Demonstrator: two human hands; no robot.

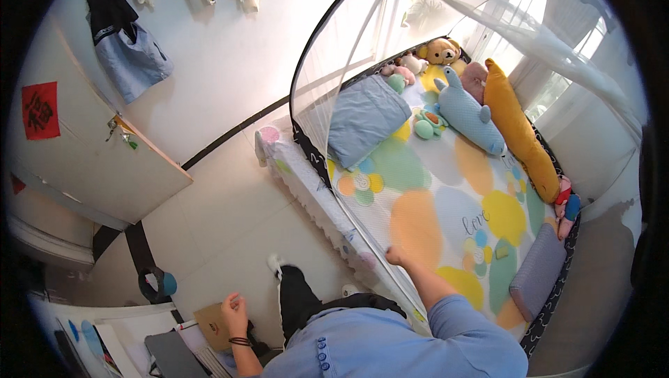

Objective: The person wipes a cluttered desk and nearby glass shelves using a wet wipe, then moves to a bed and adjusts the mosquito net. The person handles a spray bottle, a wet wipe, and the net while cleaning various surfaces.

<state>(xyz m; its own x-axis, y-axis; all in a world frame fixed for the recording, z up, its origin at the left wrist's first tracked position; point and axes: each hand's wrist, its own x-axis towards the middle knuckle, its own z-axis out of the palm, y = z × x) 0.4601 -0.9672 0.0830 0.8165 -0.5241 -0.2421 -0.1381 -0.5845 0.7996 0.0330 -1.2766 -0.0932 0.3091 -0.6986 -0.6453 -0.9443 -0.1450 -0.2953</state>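
Note:
My right hand [395,255] is curled into a fist over the near edge of the bed. It is close to the pale edge strip of the mosquito net [360,225]; whether the fingers grip the mesh is hidden. Below it lies the patterned bed mat [418,216], with large coloured dots and flowers. My left hand [234,311] hangs at my side with loosely bent fingers and nothing seen in it. In view it overlaps a brown cardboard box [210,326]. A folded blue quilt [368,119] lies on the bed's far left part.
Plush toys, including a blue one [468,111] and a long mustard one [517,127], line the bed's far and right sides. A grey pillow [538,273] is at the right. A door [99,143] stands ajar at left, near a trash bin [158,284]. Clothes [128,54] hang above.

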